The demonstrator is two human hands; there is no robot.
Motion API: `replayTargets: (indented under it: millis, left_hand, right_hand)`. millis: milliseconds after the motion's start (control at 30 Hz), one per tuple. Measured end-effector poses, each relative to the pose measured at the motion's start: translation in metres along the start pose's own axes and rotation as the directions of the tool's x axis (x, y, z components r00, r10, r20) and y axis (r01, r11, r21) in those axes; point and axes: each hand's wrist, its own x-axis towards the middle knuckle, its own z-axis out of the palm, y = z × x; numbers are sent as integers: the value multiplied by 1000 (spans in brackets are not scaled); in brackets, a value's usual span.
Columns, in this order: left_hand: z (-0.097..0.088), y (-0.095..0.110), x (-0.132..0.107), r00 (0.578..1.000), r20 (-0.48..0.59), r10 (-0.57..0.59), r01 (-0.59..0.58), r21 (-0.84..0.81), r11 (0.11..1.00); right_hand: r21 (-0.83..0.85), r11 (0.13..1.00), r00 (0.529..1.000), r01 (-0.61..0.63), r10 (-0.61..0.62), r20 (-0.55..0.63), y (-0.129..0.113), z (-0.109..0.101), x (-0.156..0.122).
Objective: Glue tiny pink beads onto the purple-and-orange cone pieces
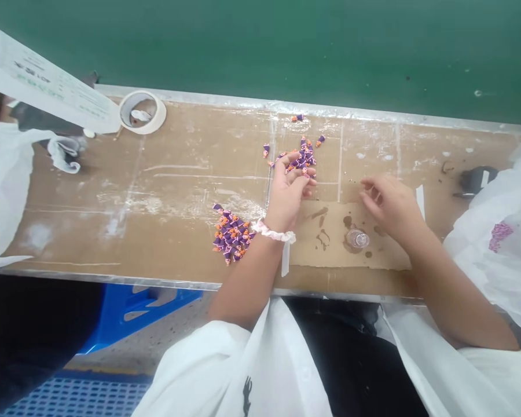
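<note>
Figures (305, 152) lay beneath your left hand (285, 194), its fingers spread.
Your right hand (393, 207) curled, any pinch unclear; the sheet (47, 81) read too blurred; open cardboard (191, 139) stretched left.

I am in what looks like a small-parts workshop, going by the tape-patched cardboard worktop (191, 147) across mid-frame, the heaped purple-and-orange pieces (232, 234) near the centre, the tape roll (160, 117) at upper left and white bags (477, 260) at both side edges.

Nothing legible: print (39, 81) on white panel (2, 55), pink marks (501, 236) on bags (473, 260) blurred.
</note>
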Motion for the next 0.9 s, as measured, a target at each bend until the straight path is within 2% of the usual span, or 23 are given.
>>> replayTargets:
  millis: [100,200,400,600,700,800,900]
  left_hand:
    - [3,-2,-6,997,63,52,-54,30,998]
    - [6,-3,-10,993,97,70,-74,43,996]
    - [7,-1,-6,997,9,77,-78,26,997]
    - [8,-4,-9,986,65,154,-158,57,986]
    - [10,-9,-12,979,130,157,-174,131,976]
    - [14,-16,-16,956,245,160,-219,235,947]
    - [17,-22,-21,925,348,153,-252,261,932]
  right_hand:
    - [-141,989,993,-52,66,99,0,6,19]
    - [-218,975,985,-49,83,152,-1,12,33]
    - [-234,972,985,-12,52,164,0,15,40]
    - [-214,974,980,73,-30,197,6,23,46]
    - [-173,980,983,101,-71,170,7,21,47]
    - [-117,988,991,103,-92,100,1,10,38]
    - [50,986,987,160,-159,-14,-12,-2,19]
